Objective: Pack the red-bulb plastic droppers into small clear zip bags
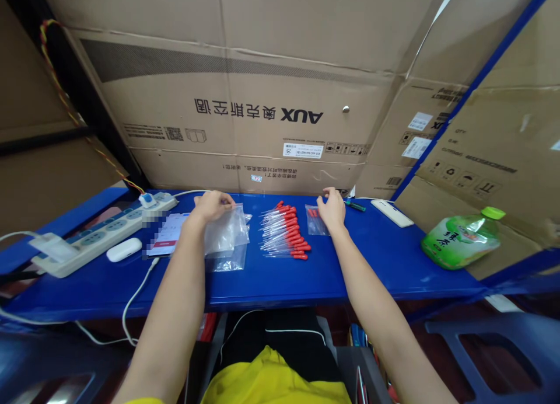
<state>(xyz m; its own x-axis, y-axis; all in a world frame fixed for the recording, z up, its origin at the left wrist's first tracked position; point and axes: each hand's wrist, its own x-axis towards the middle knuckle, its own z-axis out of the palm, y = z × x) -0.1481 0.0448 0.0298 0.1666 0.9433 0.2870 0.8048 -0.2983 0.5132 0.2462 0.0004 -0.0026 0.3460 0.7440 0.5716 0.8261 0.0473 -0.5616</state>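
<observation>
My left hand [213, 206] is closed on the top of a clear plastic bag [225, 231] that hangs over a small pile of more clear bags [230, 261] on the blue table [280, 278]. Several glass droppers with red rubber bulbs [286, 232] lie in a row in the middle. To their right lies a small clear bag with red-tipped droppers inside [315, 221], and my right hand [332, 208] rests on it with its fingers curled down onto it.
A white power strip [102, 232], a white earbud case [124, 249] and a paper sheet [168, 234] lie at the left. A green pen [355, 205], a white remote [392, 213] and a green drink bottle [464, 239] lie at the right. Cardboard boxes wall the back.
</observation>
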